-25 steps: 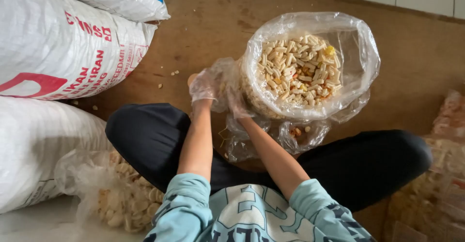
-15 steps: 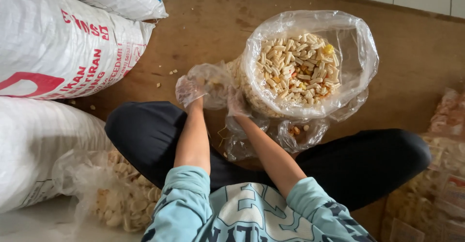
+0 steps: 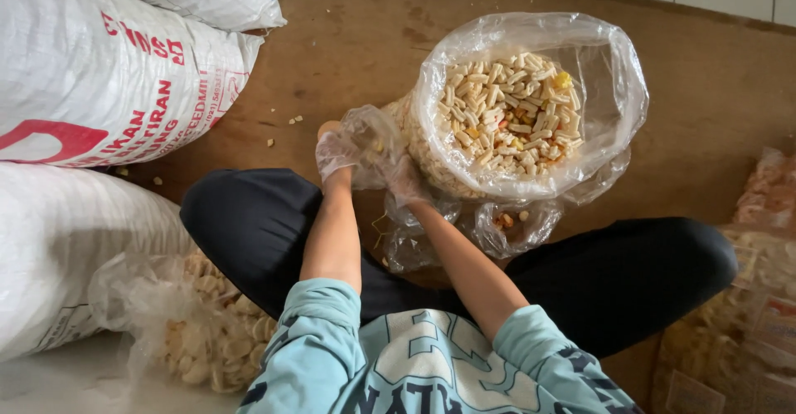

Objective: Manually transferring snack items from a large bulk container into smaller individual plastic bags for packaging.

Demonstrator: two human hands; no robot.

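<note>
From the head view, your left hand (image 3: 336, 153) sits just left of centre, gloved in thin clear plastic, its fingers closed on a small clear plastic bag (image 3: 373, 136) that it holds up. Your right hand (image 3: 405, 180), also gloved, is just right of it against the same small bag; you cannot tell whether its fingers are closed. Touching both, at upper centre-right, stands the large clear bag of pale stick-shaped snacks (image 3: 514, 111), mouth open, on the brown floor (image 3: 705, 91). White woven sacks (image 3: 99, 82) fill the upper left. Another clear bag of round crackers (image 3: 199, 331) lies at lower left beside your knee.
</note>
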